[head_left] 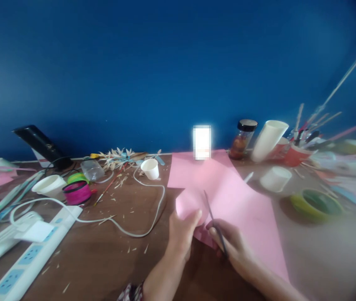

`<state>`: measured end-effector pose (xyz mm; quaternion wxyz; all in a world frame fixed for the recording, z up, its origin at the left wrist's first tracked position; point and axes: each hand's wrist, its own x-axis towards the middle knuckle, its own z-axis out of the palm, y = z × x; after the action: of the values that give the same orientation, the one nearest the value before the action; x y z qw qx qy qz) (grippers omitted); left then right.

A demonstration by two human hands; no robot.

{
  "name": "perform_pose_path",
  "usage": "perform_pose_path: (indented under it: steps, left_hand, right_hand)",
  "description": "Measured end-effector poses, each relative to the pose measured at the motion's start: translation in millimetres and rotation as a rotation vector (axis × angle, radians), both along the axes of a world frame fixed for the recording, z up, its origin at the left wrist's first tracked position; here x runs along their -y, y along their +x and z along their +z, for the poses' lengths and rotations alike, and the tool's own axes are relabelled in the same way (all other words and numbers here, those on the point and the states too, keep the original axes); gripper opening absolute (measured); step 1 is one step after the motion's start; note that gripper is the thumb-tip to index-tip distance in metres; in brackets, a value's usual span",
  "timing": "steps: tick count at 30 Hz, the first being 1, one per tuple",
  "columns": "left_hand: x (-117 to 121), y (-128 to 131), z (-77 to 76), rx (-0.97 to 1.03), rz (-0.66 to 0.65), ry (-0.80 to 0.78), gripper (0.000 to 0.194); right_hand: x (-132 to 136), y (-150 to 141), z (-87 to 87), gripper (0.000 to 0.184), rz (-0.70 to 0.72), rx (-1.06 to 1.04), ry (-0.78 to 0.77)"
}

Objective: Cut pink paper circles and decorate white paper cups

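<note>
My left hand [181, 234] is closed on the curled near-left edge of a large pink paper sheet [247, 209], with the thumb on top. In my right hand [231, 240] is a slim dark pointed tool [209, 205], blurred, its tip pointing away from me over the pink paper. It lies just right of my left thumb. Whether it is scissors or a knife I cannot tell. The sheet lies on the brown table, and its left side has a stepped edge. The paper's near edge is partly hidden by my hands.
Left stand a power strip [30, 255] with a white cable, a magenta tape roll [77, 192] and a paper cup [150, 169]. Right are a green tape roll [316, 205], a white cup [275, 179], a lidded jar [242, 140] and a white tube [268, 141]. A blue wall rises behind.
</note>
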<state>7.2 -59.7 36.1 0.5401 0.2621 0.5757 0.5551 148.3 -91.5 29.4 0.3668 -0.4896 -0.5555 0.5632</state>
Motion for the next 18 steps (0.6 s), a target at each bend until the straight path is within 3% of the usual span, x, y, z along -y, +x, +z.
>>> perform_pose_path:
  steps: [10,18]
  left_hand:
    - [-4.1,-2.2,-6.4,-0.024,0.01,0.016,0.051]
    - [0.1,0.2,8.3,-0.045,-0.009,0.082,0.052]
  right_hand:
    - [-0.3,0.4,4.8,0.036,0.008,0.023,0.014]
    - [0.1,3.9,3.8,0.036,0.029,0.032,-0.006]
